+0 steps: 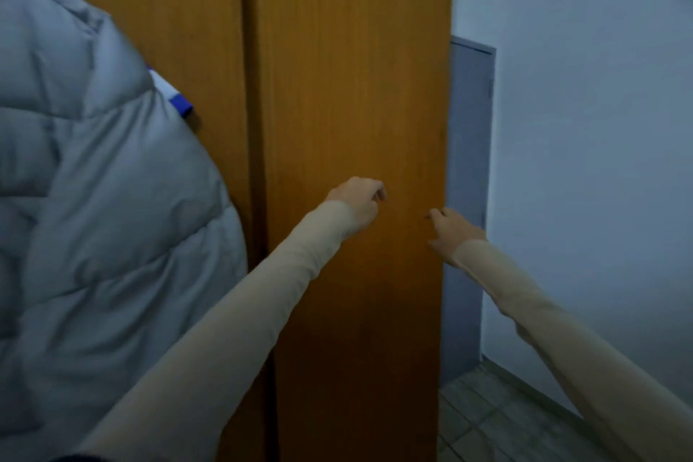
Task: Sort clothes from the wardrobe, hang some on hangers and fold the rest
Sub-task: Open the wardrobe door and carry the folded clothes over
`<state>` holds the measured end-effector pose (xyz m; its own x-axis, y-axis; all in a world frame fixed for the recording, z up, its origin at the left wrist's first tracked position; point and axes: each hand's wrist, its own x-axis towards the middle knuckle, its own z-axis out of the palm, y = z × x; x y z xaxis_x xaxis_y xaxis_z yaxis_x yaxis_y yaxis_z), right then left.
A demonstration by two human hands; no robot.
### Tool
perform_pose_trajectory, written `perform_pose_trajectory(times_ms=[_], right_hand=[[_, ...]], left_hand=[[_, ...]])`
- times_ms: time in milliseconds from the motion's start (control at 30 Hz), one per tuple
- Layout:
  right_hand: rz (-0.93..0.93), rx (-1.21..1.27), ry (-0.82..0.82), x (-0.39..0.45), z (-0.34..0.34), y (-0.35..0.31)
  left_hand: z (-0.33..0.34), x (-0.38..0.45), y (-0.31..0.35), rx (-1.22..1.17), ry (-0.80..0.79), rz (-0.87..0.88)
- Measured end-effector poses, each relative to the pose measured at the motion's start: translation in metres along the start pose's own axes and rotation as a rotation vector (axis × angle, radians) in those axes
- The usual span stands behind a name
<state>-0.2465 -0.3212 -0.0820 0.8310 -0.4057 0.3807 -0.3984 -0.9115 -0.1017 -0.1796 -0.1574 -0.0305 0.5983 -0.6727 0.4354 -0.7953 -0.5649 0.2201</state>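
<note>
The wooden wardrobe's right door (356, 105) is closed in front of me. My left hand (358, 204) hovers at its face with the fingers curled, holding nothing. By the door's right edge, my right hand (452, 232) reaches in with its fingers stretched onto the wood. A grey puffer jacket (93, 217) hangs in front of the left door (180, 22), filling the left side of the view. A white and blue piece of cloth (174, 94) peeks out behind it. No hanger is in sight.
A grey room door (467, 199) stands just right of the wardrobe. A pale wall (600, 161) runs along the right, with tiled floor (487, 420) below it in a narrow gap.
</note>
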Motion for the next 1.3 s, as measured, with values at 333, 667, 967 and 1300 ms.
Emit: perform_pose_trajectory(times_ms=[333,667,967,1300], right_hand=[[-0.191,0.181,0.069,0.054,0.011,-0.131],[-0.246,0.372,0.160,0.101,0.024,-0.230],[-0.210,0.390,0.261,0.121,0.052,-0.252],[-0.207,0.310,0.227,0.119,0.052,-0.259]], left_hand=[[-0.089,-0.015,-0.111,0.488,0.426,-0.209],[-0.077,0.000,-0.199,0.804,0.409,-0.223],[-0.058,0.016,-0.244,0.872,0.694,-0.001],[-0.051,0.024,-0.256,0.909,0.794,0.024]])
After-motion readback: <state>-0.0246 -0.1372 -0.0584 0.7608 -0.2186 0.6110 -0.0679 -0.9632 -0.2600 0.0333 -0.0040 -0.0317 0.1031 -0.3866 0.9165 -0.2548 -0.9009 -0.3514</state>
